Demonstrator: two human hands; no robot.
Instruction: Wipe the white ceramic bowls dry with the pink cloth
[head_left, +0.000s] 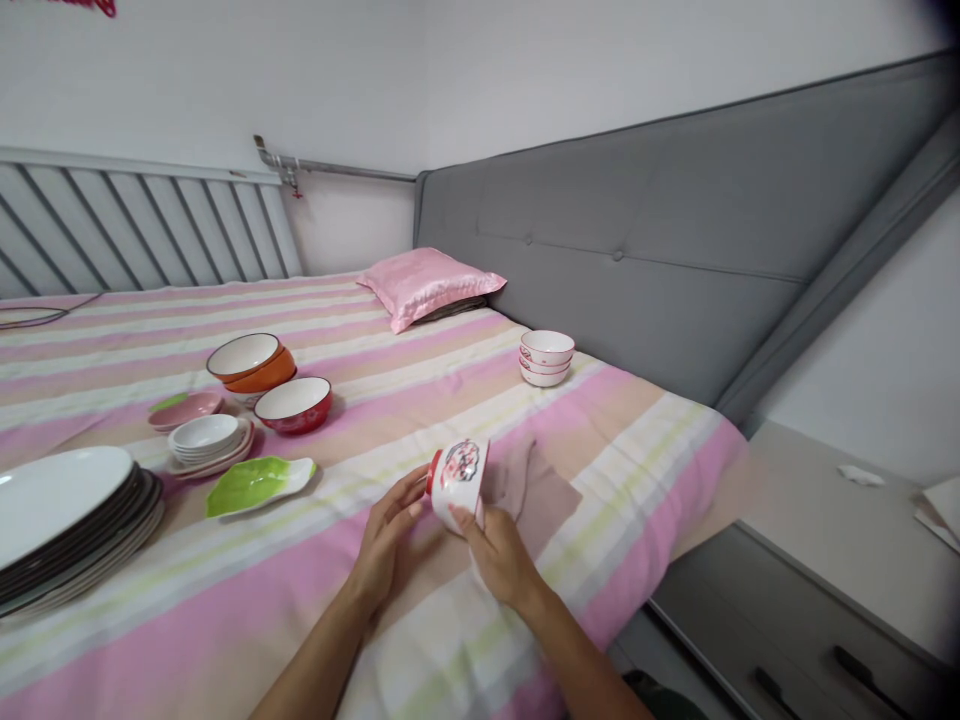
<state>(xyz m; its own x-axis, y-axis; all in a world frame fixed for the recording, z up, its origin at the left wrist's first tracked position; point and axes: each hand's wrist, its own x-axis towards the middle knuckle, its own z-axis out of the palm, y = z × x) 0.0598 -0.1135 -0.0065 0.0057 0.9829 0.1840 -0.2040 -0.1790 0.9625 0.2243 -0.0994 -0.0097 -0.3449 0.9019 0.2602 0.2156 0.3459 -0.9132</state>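
Observation:
A small white bowl [459,478] with a red foot and a dark-and-pink floral print is tipped on its side above the bed. My right hand [499,555] grips its rim, thumb on the outer wall; the fingers inside are hidden. At the red foot, the fingers of my left hand [386,540] curl against the bowl from the other side. Just beyond my right hand, a dull pink cloth [551,500] lies crumpled on the striped bedspread [420,650]. Farther off, near the headboard, stands a stack of similar white bowls [546,358] with red rims.
On the left are stacked plates [67,500], a green leaf-shaped dish [255,484], small white dishes [204,437], a red bowl [296,408] and orange bowls [259,368]. A pink pillow [431,283] rests by the grey headboard [637,200]. A nightstand [825,500] stands at right.

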